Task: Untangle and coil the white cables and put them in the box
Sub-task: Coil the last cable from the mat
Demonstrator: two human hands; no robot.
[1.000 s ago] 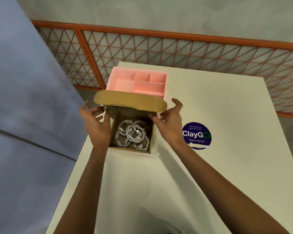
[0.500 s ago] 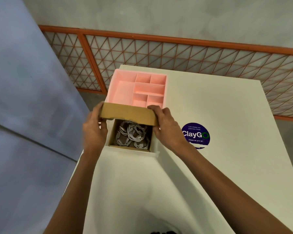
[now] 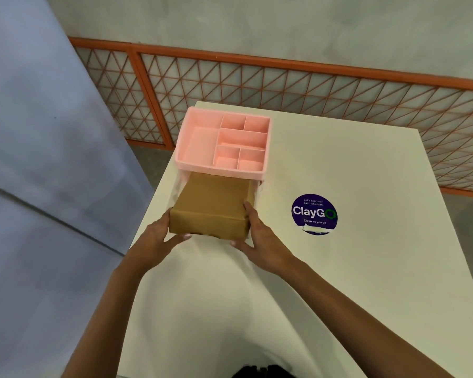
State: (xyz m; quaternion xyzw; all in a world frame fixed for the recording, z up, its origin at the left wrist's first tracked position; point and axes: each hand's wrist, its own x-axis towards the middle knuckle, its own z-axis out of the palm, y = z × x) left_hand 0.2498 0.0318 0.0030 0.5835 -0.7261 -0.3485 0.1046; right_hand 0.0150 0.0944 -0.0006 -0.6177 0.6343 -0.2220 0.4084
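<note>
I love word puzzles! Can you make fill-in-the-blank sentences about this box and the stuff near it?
The cardboard box has its lid ____.
The divided tray behind it is coloured ____.
The round purple sticker reads ____.
The left hand and right hand both hold the ____.
Missing words: closed; pink; ClayGo; box.

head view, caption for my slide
Left hand and right hand grip the closed cardboard box near the pink tray.

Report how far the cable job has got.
Done, it seems: the box is closed, with no cables in view, so whether they lie inside cannot be seen. In hand: the left hand and right hand hold the box at its sides on the table. Left: probably only letting go.
</note>
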